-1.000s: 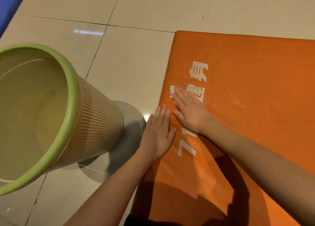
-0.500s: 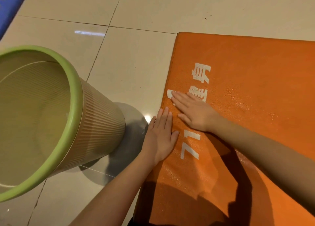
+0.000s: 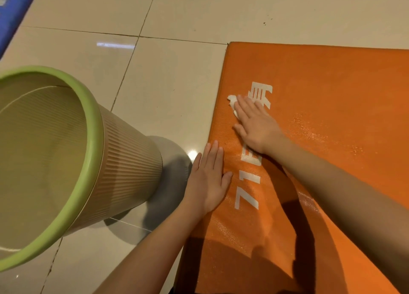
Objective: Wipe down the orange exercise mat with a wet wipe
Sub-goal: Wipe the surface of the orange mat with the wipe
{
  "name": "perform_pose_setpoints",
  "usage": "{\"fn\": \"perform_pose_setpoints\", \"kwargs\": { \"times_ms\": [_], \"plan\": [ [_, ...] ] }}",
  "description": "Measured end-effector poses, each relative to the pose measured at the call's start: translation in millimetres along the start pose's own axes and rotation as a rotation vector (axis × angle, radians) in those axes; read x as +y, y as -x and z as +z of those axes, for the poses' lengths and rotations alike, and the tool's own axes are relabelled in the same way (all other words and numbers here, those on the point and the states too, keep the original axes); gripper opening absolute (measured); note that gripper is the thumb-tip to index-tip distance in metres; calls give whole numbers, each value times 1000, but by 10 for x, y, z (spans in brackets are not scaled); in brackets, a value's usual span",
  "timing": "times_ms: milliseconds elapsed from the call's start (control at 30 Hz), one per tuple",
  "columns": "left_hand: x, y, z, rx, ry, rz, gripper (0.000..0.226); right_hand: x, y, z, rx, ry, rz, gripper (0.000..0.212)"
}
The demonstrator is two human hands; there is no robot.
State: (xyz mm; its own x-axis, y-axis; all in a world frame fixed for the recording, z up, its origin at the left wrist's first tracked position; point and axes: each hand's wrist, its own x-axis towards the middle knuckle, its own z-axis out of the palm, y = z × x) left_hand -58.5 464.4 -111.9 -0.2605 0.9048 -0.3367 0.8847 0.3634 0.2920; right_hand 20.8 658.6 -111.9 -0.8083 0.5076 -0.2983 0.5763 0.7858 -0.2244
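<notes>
The wipe [image 3: 232, 100] lay on the mat [image 3: 332, 183] by its left edge, towards the far-left corner. It was judged thin, limp and damp, best driven by flat pressure rather than pinched. The right hand [image 3: 256, 125] pressed it with straight fingers. The left hand [image 3: 208, 180], also flat and uncurled, braced the mat's left edge. Compared with half a second earlier, hand and wipe had travelled towards the far edge; the left hand had not shifted.
</notes>
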Motion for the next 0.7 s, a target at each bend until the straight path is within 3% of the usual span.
{"fn": "perform_pose_setpoints", "kwargs": {
  "times_ms": [167,333,433,567,700],
  "plan": [
    [-16,-23,-80,-4,-25,32,80,15,222,52,-78,26,-230,64],
    [-16,-58,-157,58,-57,70,66,90,-49,-3,18,-27,15,62],
    [-40,-217,-215,141,-68,102,50,-56,152,104,-12,-70,-89,63],
    [-46,-528,-374,-68,-99,3,68,158,261,91,-53,40,-222,77],
    [-19,-546,-327,-129,-120,-24,67,302,4,-31,33,65,52,64]
  ]
}}
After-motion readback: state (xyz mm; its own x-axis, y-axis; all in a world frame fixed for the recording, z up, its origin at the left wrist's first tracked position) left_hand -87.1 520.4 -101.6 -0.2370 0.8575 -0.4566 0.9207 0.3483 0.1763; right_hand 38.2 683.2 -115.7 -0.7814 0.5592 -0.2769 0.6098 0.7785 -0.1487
